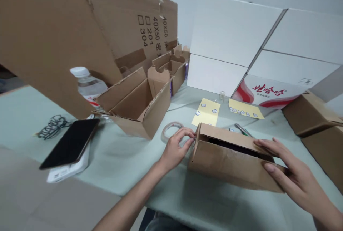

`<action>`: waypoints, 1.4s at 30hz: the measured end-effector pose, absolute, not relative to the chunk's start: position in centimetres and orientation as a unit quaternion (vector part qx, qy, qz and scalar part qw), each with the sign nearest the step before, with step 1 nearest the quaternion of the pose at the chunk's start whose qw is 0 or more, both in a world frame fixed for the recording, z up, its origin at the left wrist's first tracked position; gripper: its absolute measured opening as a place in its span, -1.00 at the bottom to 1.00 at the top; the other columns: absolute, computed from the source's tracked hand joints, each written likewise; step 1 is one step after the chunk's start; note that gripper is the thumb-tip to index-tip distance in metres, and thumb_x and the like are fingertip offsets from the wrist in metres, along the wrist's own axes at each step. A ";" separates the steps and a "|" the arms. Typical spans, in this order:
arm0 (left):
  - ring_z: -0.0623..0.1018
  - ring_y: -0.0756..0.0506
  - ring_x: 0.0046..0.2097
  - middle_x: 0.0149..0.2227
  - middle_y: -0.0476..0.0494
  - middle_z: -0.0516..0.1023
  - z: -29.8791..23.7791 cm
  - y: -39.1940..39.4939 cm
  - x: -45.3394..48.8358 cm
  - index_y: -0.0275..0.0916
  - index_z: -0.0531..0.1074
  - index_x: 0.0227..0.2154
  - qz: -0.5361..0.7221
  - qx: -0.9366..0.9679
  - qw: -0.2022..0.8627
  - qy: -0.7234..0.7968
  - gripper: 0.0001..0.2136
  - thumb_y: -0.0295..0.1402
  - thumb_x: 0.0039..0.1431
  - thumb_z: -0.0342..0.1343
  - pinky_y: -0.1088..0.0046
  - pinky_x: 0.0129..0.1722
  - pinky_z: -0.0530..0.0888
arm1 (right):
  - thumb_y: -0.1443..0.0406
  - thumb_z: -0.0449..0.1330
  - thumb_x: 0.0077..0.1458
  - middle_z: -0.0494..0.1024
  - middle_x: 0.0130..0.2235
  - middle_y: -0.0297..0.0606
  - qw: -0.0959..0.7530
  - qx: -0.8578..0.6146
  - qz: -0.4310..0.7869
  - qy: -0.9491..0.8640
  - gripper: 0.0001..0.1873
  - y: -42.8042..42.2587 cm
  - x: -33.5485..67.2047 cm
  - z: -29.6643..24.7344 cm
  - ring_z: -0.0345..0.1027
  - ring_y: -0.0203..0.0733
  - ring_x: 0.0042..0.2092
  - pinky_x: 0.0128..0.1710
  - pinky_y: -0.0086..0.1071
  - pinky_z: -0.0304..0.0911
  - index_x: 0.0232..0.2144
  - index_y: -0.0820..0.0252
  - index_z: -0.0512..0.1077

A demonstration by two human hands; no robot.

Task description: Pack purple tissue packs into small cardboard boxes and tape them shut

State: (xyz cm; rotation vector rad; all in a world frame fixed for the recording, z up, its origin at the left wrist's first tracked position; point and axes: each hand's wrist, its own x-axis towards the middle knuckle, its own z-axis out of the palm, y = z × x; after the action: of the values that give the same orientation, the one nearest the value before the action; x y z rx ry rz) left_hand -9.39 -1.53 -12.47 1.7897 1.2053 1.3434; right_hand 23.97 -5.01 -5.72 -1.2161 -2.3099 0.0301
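Both left hand (175,149) and right hand (291,173) hold a cardboard box (227,163), tape roll (163,133) beside.

Soft, even room light; edges look slightly warped.

The cardboard box (230,166) is plain brown; the white carton (268,93) shows red swooshes and red lettering.

Left hand (174,150), right hand (293,175) touch cardboard box (230,163).
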 end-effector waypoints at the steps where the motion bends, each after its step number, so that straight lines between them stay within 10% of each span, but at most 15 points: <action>1: 0.59 -0.13 -0.15 -0.24 -0.20 0.59 -12.6 -1.2 -9.5 -0.23 0.38 -0.40 0.501 0.671 0.301 0.457 -0.82 -0.30 0.27 -0.02 0.31 -0.10 0.52 | 0.23 0.08 0.28 0.50 0.11 -0.22 0.263 -0.452 0.011 -0.853 -0.57 -5.0 24.0 -5.8 0.37 -0.02 0.18 0.36 -0.04 0.02 0.19 0.02 0.27; 5: 0.59 -0.09 -0.16 -0.16 -0.23 0.57 -13.7 1.4 -9.2 -0.30 0.39 -0.19 0.459 0.654 0.295 0.524 -0.67 -0.29 0.44 -0.27 0.28 -0.12 0.55 | 0.21 0.08 0.29 0.51 0.10 -0.21 0.259 -0.456 0.014 -0.852 -0.57 -4.9 24.1 -6.2 0.37 -0.01 0.18 0.35 -0.01 0.02 0.18 0.02 0.27; 9: 0.55 -0.14 -0.07 -0.05 -0.19 0.52 -14.4 5.2 -7.7 -0.29 0.43 -0.06 0.333 0.689 0.264 0.588 -0.74 -0.23 0.30 0.12 0.16 -0.05 0.53 | 0.21 0.07 0.30 0.50 0.10 -0.17 0.266 -0.451 0.002 -0.852 -0.58 -4.9 24.1 -6.2 0.39 -0.01 0.15 0.33 0.00 0.06 0.18 0.03 0.27; 18: 0.47 -0.23 0.09 0.12 -0.24 0.42 -13.6 6.4 -6.8 -0.26 0.37 0.08 0.197 0.714 0.144 0.656 -0.65 -0.24 0.29 0.14 0.02 0.07 0.46 | 0.19 0.11 0.28 0.47 0.11 -0.17 0.265 -0.445 0.030 -0.855 -0.58 -5.0 23.8 -6.3 0.36 0.00 0.15 0.31 0.08 0.06 0.18 0.00 0.28; 29: 0.47 -0.27 -0.01 -0.29 -0.18 0.53 -13.9 0.3 -12.7 -0.21 0.32 -0.48 0.280 0.693 0.172 0.642 -0.90 -0.50 0.04 0.13 0.04 0.12 0.29 | -0.03 0.27 0.07 0.03 0.39 -0.13 0.130 -0.475 0.091 -0.866 -0.11 -5.3 25.2 -5.5 0.08 0.29 0.33 0.12 0.16 0.32 0.35 -0.23 -0.02; 35: 0.41 -0.08 -0.44 -0.51 0.03 0.33 -8.9 -0.6 -11.0 -0.19 0.22 -0.20 0.453 0.638 0.212 0.585 -0.76 -0.14 0.36 -0.21 0.38 -0.36 0.39 | 0.19 0.28 0.03 -0.07 0.43 -0.27 0.087 -0.470 0.146 -0.866 -0.17 -5.7 25.9 -4.2 -0.01 0.19 0.38 0.23 0.04 0.20 0.31 -0.25 0.09; 42: 0.41 -0.05 -0.29 -0.32 -0.05 0.40 -2.1 -4.0 -6.6 -0.18 0.23 0.02 0.539 0.671 0.393 0.323 -0.75 -0.31 0.32 -0.04 0.43 -0.22 0.38 | 0.19 0.38 -0.02 0.05 0.41 -0.21 0.075 -0.424 0.193 -0.882 -0.16 -5.0 25.9 -3.4 -0.03 0.22 0.38 0.16 -0.04 0.32 0.28 -0.19 0.18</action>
State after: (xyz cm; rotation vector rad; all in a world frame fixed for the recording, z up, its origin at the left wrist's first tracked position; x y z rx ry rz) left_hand -6.63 -3.98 -2.08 1.7031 0.8207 1.3692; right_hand 25.93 -5.05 -3.41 -1.2711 -2.6443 0.5804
